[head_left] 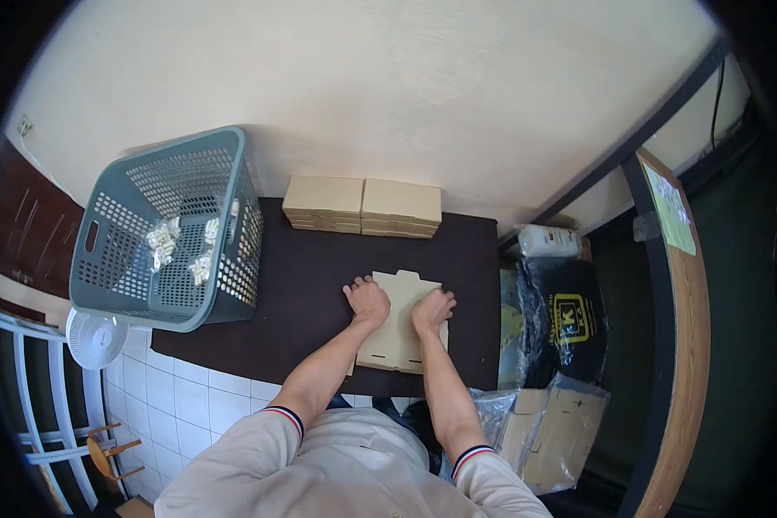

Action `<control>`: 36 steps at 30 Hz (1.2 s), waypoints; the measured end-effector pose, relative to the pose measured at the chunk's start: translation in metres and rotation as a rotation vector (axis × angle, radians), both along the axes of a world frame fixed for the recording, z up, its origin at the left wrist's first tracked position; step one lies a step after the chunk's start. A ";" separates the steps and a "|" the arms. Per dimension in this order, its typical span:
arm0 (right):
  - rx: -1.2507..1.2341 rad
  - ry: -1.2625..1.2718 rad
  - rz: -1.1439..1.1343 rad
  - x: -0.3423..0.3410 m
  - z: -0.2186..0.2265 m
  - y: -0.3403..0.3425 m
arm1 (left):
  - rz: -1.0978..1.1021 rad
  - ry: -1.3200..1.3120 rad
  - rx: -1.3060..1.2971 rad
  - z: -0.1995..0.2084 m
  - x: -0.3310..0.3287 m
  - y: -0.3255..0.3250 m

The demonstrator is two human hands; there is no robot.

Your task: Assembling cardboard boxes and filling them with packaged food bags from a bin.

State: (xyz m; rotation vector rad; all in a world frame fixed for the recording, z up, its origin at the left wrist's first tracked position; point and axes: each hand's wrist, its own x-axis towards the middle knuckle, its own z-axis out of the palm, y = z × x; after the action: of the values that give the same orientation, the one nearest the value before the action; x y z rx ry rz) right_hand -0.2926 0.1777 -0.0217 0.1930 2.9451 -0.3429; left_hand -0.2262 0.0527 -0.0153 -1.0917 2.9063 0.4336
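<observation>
Your two hands are on a flat-lying tan cardboard box (394, 332) near the front edge of the dark worktop (298, 276), straight in front of you. Your left hand (369, 302) is at the upper left edge of the box, its fingers partly bent and a little spread; your right hand (432, 311) is at the upper right edge, its fingers curled over that side. You touch the cardboard with both, but whether either set of fingers is pinching it or only pressing, I cannot tell. A small tab stands out from the box's far end, between and beyond your hands. Farther back, by the wall (345, 95), are a left stack (323, 197) and a right stack (401, 200) of flat tan cartons, side by side. To your left, a grey-green perforated basket (186, 186) stands tilted in view, with small whitish bundles (163, 242) inside. Beyond the worktop's right edge are a black bag with a yellow emblem (565, 315) and, nearer you, plastic-wrapped cardboard (565, 440).
</observation>
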 end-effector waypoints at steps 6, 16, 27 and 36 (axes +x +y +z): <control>-0.254 0.221 0.438 -0.025 0.027 0.016 | -0.525 0.084 -0.120 -0.011 0.011 -0.004; -0.229 -0.133 0.796 -0.078 0.015 0.000 | -0.680 -0.256 0.150 0.007 0.040 0.041; -0.391 -0.163 0.802 -0.080 0.014 -0.013 | -0.640 -0.075 0.046 -0.005 0.059 0.046; -0.337 -0.031 0.920 -0.048 -0.004 0.000 | -0.633 -0.090 0.031 -0.002 0.063 0.053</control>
State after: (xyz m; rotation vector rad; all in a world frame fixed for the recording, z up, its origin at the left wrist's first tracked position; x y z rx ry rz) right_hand -0.3405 0.1776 -0.0260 -1.1233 2.5274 -0.6398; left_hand -0.1636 0.1052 -0.0174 -0.1430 2.9277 0.3834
